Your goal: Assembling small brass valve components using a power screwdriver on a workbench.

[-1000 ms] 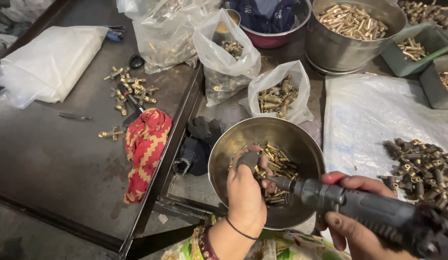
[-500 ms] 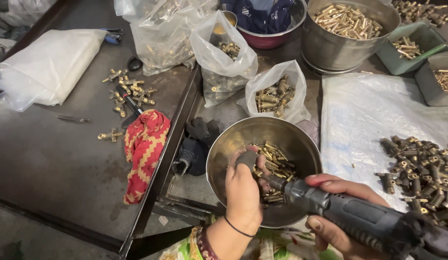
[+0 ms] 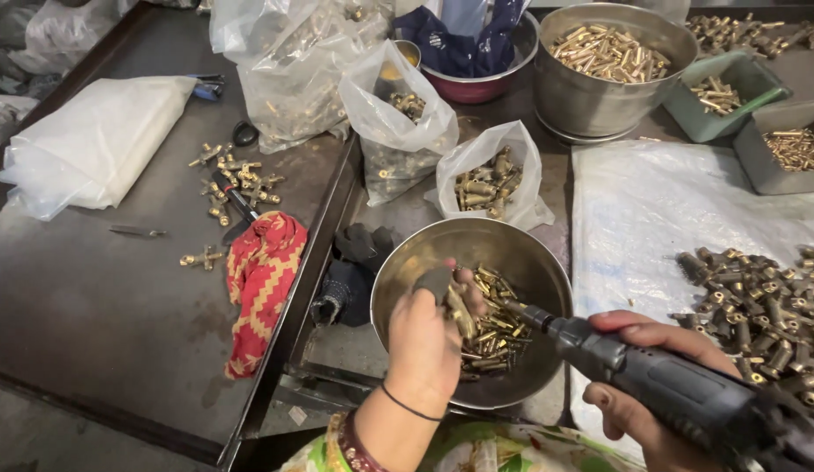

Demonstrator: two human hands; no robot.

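One view, from the head, shows it all. The left hand (image 3: 424,336) pinches a small brass fitting (image 3: 460,312) between thumb and fingers over the near side of the steel bowl (image 3: 407,267), just above the heap of brass pieces (image 3: 494,328). The right hand (image 3: 656,371) is wrapped tight round a dark rotary tool (image 3: 660,385), its tip close beside the fitting. To do this well, I judge, the fitting wants a firm pinch low over the bowl, fingertips clear of the tip, and light, steady contact. A red patterned cloth (image 3: 263,280) lies to the left.
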